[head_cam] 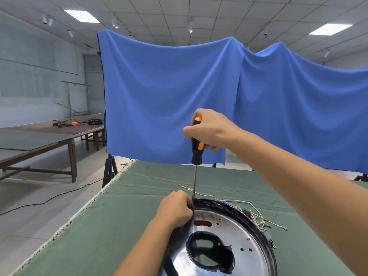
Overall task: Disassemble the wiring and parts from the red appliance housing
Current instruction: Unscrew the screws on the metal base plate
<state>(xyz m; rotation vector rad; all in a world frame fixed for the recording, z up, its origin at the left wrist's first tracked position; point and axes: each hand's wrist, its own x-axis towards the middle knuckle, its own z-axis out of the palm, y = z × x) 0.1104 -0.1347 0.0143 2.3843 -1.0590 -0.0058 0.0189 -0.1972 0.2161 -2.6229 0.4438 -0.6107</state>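
Observation:
The appliance housing (229, 234) lies on the green cloth at the bottom centre, showing a shiny round metal plate with a black rim, a large central hole and a small red slot. My right hand (211, 129) grips the black and orange handle of a long screwdriver (196, 154), which stands nearly upright with its tip at the housing's far left rim. My left hand (176, 209) holds that rim, fingers curled around the shaft's lower end. The tip is hidden behind my fingers. Loose pale wires with brass terminals (260, 221) spill over the housing's right side.
The green-covered table (129, 206) ends at a frayed left edge. One loose wire (197, 193) lies beyond the housing. A blue cloth (169, 96) hangs behind the table. Long wooden tables (49, 136) with tools stand at the left, and a black cable crosses the floor.

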